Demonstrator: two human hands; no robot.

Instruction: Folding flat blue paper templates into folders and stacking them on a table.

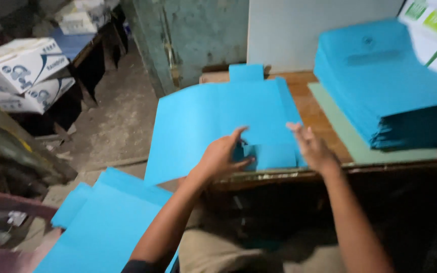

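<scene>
A large blue die-cut paper sheet (213, 119) lies across the wooden table (312, 108), hanging over its left edge. My left hand (221, 154) pinches the sheet's near flap by the front edge, thumb under and fingers on top. My right hand (312, 146) hovers just right of that flap with fingers spread, touching or nearly touching the sheet's right edge. A tall stack of blue sheets (385, 86) stands at the table's right, on a grey-green board (350, 136).
Another pile of blue sheets (104, 222) lies low at my left, near my knee. White cardboard boxes (24, 68) sit on a dark shelf at far left. A pale wall panel (309, 30) stands behind the table. Bare concrete floor (120, 116) runs between.
</scene>
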